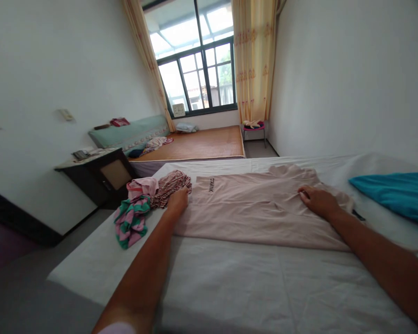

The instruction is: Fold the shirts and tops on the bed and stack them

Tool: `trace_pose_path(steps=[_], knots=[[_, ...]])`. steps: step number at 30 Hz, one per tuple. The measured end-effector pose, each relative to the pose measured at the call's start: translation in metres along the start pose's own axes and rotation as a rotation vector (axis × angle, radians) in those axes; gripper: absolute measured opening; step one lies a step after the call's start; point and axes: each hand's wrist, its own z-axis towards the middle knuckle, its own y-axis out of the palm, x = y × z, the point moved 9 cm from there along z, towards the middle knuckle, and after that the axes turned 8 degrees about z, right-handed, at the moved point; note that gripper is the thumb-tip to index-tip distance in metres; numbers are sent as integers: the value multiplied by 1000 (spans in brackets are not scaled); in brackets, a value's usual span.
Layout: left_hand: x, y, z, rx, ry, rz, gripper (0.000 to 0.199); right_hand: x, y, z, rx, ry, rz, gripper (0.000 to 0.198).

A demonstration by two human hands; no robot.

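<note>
1. Lying flat on a white sheet point(230, 287), the pale pinkish-beige garment point(244, 208) is taken as the dial's centre, 12 o'clock being toward the window point(200, 60).
2. Garment condition: thin cloth, lightly creased, bunched at 1 to 2 o'clock; 6 o'clock edge nearly straight. Small dark lettering sits near its 10 o'clock corner, too indistinct to read surely.
3. Left hand point(179, 199): at the 9 o'clock end, fingers curled; whether they pinch cloth, cannot tell.
4. Right hand point(318, 200): over the 3 o'clock part, fingers bent, tips at the cloth; grip or mere contact, cannot tell.
5. Cabinet point(114, 174), 10 o'clock: dark, light door panel closed, interior hidden; small articles on top, unidentified.
6. Stool point(264, 132), 12 o'clock: bears crumpled cloth point(253, 124).
7. Striped clothing point(170, 188) lies at 9 to 10 o'clock, blue cloth point(399, 195) at 3.
</note>
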Motion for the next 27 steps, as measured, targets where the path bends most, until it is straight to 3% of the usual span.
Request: trace_pose_path(steps=[3, 6, 8, 11, 15, 18, 21, 24, 27], knots=[[-32, 6, 0, -65, -21, -22, 30, 0, 1, -1, -5, 6, -2, 29], [-30, 18, -2, -132, 16, -68, 32, 2, 3, -1, -28, 27, -11, 29], [-21, 22, -2, -133, 34, -90, 23, 3, 4, -1, -51, 46, -30, 30], [-10, 21, -4, -87, 31, -102, 13, 3, 5, -2, -76, 63, -55, 31], [-4, 6, -12, 50, -3, -105, 17, 0, 3, -3, -77, 59, -58, 32], [12, -11, -19, 130, 112, -268, 21, 2, 3, -2, -75, 70, -52, 32], [33, -7, -26, -95, 284, -667, 35, 7, 6, 0, -87, 78, -40, 32], [35, 11, -32, -359, 255, -980, 49, 11, 8, 1, -87, 77, -19, 32], [26, 20, -28, -354, 236, -920, 48, 12, 7, 2, -84, 80, -7, 32]])
